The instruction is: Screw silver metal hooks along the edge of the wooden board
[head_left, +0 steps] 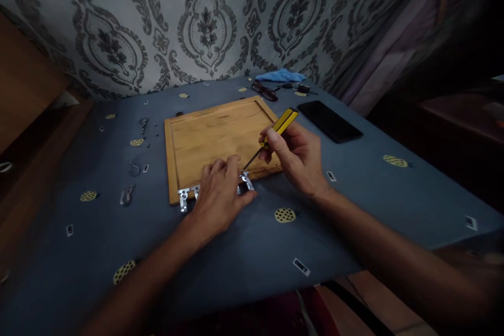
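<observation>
A wooden panel (216,136) with a raised frame lies flat on the blue cloth-covered table. Metal hinges (183,200) are set along its near edge, some partly hidden by my left hand (220,194). That hand rests over the near edge, fingers spread on the wood, its thumb beside the right-hand hinge (247,181). My right hand (297,155) grips a yellow and black screwdriver (281,125), held at a slant. The screwdriver's tip meets the right-hand hinge at the panel's edge; the screw under it is too small to make out.
Loose metal parts (126,195) and small screws (148,145) lie left of the panel. A black phone (329,121) is at the right. Glasses (264,90), keys (299,87) and a blue cloth (280,75) lie at the back, near the patterned wall.
</observation>
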### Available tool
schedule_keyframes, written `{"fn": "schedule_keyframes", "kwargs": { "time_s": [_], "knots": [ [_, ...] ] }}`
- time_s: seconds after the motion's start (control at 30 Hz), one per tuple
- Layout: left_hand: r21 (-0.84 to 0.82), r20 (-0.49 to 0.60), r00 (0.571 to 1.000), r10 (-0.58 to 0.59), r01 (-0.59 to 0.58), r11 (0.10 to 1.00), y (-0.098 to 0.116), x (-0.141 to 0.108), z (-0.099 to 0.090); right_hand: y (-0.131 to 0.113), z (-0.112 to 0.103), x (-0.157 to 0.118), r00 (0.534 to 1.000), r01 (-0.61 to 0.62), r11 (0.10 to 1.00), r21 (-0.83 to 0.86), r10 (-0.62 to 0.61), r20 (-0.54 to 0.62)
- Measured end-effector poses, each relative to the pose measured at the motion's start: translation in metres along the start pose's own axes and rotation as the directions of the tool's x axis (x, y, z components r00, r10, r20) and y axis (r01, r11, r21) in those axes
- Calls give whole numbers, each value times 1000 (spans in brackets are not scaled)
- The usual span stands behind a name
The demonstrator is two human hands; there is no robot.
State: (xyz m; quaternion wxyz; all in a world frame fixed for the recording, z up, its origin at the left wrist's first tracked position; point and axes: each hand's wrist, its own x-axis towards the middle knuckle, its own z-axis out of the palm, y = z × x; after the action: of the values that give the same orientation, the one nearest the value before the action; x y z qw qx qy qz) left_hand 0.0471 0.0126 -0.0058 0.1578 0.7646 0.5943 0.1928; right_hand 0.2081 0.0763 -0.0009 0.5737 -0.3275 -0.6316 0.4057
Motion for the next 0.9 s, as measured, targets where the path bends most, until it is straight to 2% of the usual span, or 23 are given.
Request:
{"fn": "schedule_keyframes", "kwargs": {
  "time_s": [0.33, 0.57, 0.9],
  "knots": [
    [19, 39, 999, -9, 8, 1000, 2, 0, -2, 4, 0, -2, 999, -22, 1000, -19, 23, 41],
    [19, -4, 1000, 25, -25, 1000, -1, -1, 1, 3, -1, -2, 999, -3, 998, -65, 6, 49],
    [49, 8, 1000, 16, -17, 999, 1, -1, 1, -1, -1, -4, 1000, 5, 997, -78, -4, 16]
  ]
}}
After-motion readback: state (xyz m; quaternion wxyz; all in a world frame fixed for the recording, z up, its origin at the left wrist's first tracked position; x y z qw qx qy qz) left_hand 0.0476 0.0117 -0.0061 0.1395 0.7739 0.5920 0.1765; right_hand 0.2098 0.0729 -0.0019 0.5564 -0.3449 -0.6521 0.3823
